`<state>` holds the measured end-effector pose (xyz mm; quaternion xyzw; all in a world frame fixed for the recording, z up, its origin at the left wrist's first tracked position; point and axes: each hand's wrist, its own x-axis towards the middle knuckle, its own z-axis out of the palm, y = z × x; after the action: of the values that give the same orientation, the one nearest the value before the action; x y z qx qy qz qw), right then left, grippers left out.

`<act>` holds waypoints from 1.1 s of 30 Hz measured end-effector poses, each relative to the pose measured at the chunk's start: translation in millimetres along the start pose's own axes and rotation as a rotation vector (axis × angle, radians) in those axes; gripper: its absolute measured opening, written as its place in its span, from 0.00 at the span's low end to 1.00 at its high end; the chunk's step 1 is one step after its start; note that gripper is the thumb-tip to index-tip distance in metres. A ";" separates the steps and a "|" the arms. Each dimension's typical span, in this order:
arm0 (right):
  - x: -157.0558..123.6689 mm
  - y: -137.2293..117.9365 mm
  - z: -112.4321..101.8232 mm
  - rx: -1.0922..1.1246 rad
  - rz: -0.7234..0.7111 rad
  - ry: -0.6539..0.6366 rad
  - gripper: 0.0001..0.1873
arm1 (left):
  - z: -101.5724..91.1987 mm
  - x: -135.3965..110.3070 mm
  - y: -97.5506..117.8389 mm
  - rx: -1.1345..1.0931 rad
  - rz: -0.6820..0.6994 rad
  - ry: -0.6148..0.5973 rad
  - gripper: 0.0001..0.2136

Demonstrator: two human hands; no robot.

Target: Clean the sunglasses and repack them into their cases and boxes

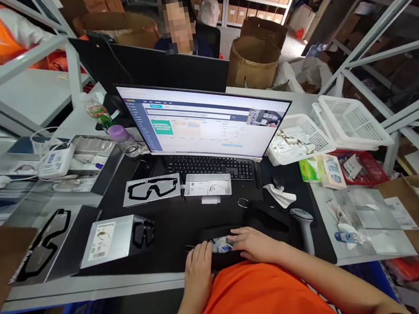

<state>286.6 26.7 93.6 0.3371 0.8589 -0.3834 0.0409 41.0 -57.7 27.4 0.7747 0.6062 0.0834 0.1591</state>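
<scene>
At the near edge of the white desk, a black case with a whitish packet lies between both hands. The left hand rests on the case's left side, the right hand touches the packet; whether either grips, I cannot tell. Just right, one scanner stands close by. A black mat bears one silver box to the left, one keyboard farther off. Beyond are two monitors, at least two white baskets, two people and carton-filled shelves.
</scene>
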 end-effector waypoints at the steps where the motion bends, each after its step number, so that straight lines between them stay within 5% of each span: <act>1: -3.1 1.3 -1.3 -0.044 0.014 0.022 0.20 | -0.5 1.1 0.0 0.003 0.005 0.010 0.31; 11: -8.5 0.6 5.9 -0.151 0.264 0.186 0.12 | 5.1 11.2 3.7 -0.015 0.196 0.017 0.19; 15: -15.6 2.4 9.1 -0.058 0.280 0.261 0.11 | -0.8 29.3 5.0 -0.024 0.290 -0.040 0.30; 20: -27.2 4.2 16.5 0.096 0.241 0.280 0.11 | -14.8 65.6 7.0 -0.023 0.238 -0.128 0.49; 26: -35.0 7.9 17.4 0.233 0.258 0.388 0.28 | -32.2 70.5 -10.1 -0.068 0.154 -0.103 0.34; 33: 1.1 -1.6 9.0 0.322 0.190 0.432 0.68 | -49.2 52.1 -32.1 -0.119 0.138 0.027 0.32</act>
<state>283.0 20.4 88.0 0.4920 0.7402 -0.4287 -0.1617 8.9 6.6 58.9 0.8028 0.5473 0.1406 0.1905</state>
